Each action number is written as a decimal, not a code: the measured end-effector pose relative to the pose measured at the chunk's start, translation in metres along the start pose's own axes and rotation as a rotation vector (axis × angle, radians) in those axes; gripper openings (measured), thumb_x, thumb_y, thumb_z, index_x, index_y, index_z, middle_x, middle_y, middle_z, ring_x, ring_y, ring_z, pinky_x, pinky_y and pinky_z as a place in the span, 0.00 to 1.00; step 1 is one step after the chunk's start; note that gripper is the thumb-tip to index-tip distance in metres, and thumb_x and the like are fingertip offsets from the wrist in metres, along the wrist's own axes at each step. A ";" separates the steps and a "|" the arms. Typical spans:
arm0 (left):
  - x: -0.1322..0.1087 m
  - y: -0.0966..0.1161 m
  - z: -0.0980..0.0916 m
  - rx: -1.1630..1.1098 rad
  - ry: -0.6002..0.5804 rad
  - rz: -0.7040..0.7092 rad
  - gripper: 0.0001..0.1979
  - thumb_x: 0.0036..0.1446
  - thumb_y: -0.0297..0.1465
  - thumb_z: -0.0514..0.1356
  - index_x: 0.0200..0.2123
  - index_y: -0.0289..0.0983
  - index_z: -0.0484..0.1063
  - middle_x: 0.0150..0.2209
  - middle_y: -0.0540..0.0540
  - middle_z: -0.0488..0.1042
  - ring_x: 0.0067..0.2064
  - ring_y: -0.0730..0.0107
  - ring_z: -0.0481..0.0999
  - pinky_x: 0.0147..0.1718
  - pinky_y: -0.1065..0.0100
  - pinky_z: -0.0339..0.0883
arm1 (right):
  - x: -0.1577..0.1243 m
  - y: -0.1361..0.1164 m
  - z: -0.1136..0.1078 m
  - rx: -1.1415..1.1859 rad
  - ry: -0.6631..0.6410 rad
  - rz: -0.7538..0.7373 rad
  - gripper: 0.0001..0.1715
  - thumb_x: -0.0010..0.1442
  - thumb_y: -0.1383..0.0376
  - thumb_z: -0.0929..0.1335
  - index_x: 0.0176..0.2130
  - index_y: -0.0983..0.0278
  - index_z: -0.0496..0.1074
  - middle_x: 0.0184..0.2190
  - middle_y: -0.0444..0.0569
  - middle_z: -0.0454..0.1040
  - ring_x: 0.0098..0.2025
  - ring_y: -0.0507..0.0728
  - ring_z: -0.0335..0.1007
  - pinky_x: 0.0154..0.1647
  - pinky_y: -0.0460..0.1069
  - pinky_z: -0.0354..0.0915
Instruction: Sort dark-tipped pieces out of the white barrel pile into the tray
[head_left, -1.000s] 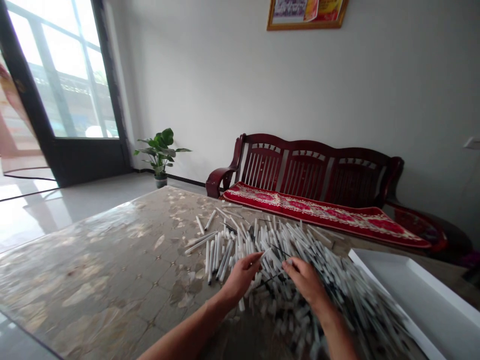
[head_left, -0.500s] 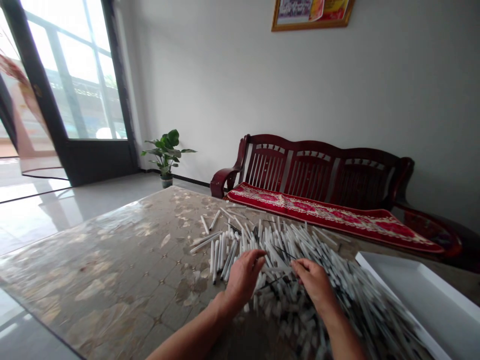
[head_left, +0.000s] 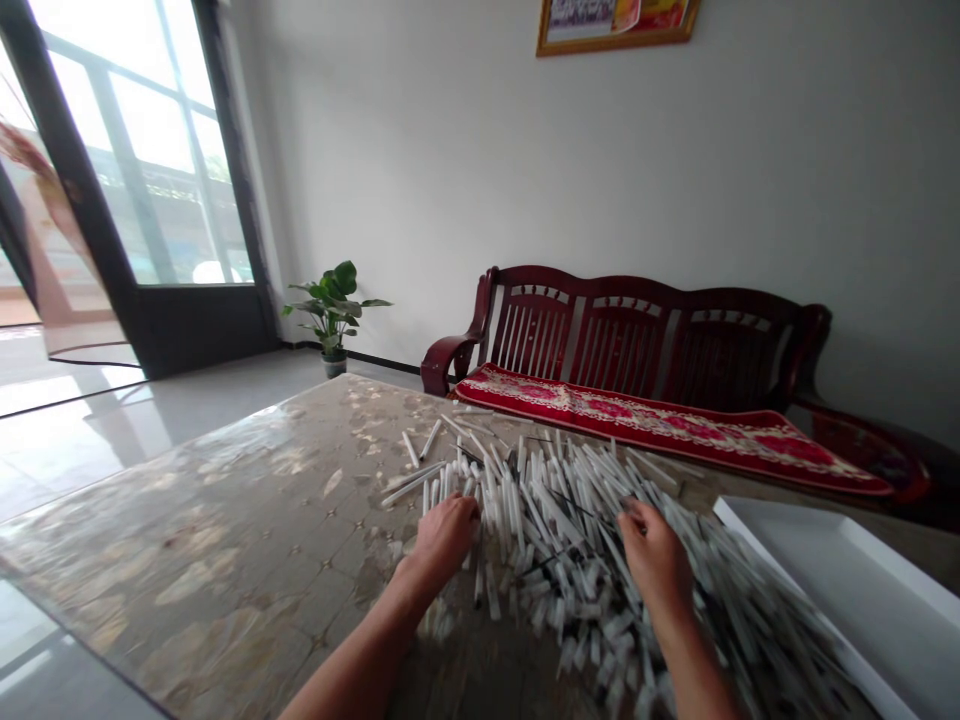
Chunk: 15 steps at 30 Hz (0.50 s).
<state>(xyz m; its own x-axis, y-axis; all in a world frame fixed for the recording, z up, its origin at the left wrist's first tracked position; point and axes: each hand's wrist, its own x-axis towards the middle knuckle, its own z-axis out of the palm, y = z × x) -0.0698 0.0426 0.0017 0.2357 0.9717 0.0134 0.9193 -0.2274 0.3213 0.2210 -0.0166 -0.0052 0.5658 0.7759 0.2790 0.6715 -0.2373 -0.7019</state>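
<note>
A large heap of slim whitish, pen-like tubes [head_left: 555, 500], some with dark ends, covers the middle of the table. My left hand [head_left: 448, 535] is over the row of tubes at the heap's left edge, its fingers curled down. Its fingertips and whatever they hold are hidden. My right hand [head_left: 654, 550] is closed in a pinch above the right part of the heap, and what sits between thumb and finger is too blurred to name. Short translucent pieces, like caps [head_left: 592, 620], lie in a pile between my forearms.
The patterned tabletop [head_left: 247, 560] extends to the left. A shallow white box [head_left: 862, 580] stands at the right, beside the heap. Behind the table is a dark red wooden bench [head_left: 630, 340] with a red floral cover [head_left: 660, 415]. A potted plant [head_left: 334, 310] stands near the glass door [head_left: 150, 180].
My hands have moved apart: the left went left to the row of tubes, the right moved slightly right and up. The dark thin stick seen by my right fingers no longer shows clearly there.
</note>
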 end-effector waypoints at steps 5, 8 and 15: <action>-0.003 -0.001 -0.007 0.003 0.002 -0.047 0.11 0.58 0.32 0.53 0.37 0.41 0.76 0.40 0.44 0.80 0.44 0.58 0.78 0.38 0.65 0.66 | -0.005 -0.006 0.008 0.076 -0.069 -0.078 0.25 0.55 0.54 0.60 0.43 0.62 0.78 0.42 0.52 0.81 0.44 0.62 0.76 0.43 0.52 0.67; -0.003 0.000 -0.007 0.034 0.010 -0.081 0.11 0.57 0.33 0.53 0.40 0.41 0.74 0.41 0.42 0.79 0.44 0.57 0.78 0.38 0.63 0.68 | -0.008 -0.010 0.010 0.065 -0.102 -0.092 0.25 0.55 0.55 0.60 0.42 0.63 0.78 0.41 0.53 0.81 0.43 0.63 0.76 0.44 0.54 0.67; -0.003 0.011 -0.002 0.098 -0.001 -0.014 0.19 0.52 0.27 0.54 0.48 0.37 0.72 0.43 0.36 0.79 0.45 0.50 0.79 0.39 0.57 0.69 | -0.015 -0.019 0.012 0.043 -0.119 -0.142 0.25 0.55 0.56 0.60 0.41 0.62 0.79 0.42 0.53 0.81 0.45 0.63 0.76 0.47 0.54 0.67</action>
<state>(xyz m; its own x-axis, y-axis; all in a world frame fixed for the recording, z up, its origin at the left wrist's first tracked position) -0.0614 0.0371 0.0066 0.2224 0.9749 0.0086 0.9490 -0.2185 0.2273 0.1938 -0.0161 -0.0037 0.4045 0.8643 0.2990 0.7179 -0.0975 -0.6893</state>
